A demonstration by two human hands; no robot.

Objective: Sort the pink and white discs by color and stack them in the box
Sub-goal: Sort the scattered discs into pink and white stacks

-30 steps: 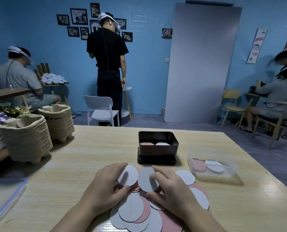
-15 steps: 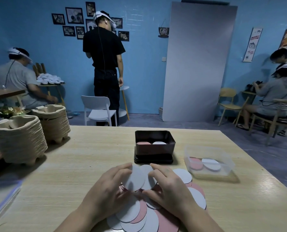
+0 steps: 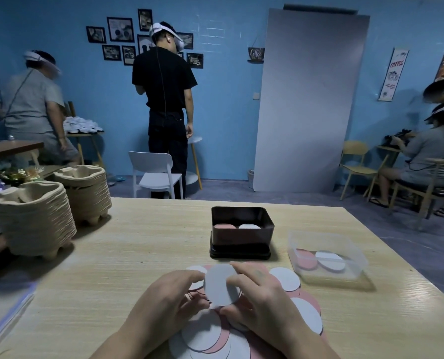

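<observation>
A loose pile of pink and white discs (image 3: 205, 335) lies on the wooden table (image 3: 138, 244) right in front of me. My left hand (image 3: 164, 299) and my right hand (image 3: 262, 296) together hold white discs (image 3: 219, 285), tilted up above the pile; how many are stacked there I cannot tell. Just beyond stands the black box (image 3: 241, 242) on its lid, with a pink stack on its left side and a white stack on its right.
A clear plastic box (image 3: 327, 255) with a pink and a white disc sits to the right of the black box. Two stacks of paper-pulp trays (image 3: 42, 218) stand at the table's left. Several people, chairs and small tables are behind.
The two white discs, one under each hand, have been slid together and lifted as one between both hands. The person at far left has stood up.
</observation>
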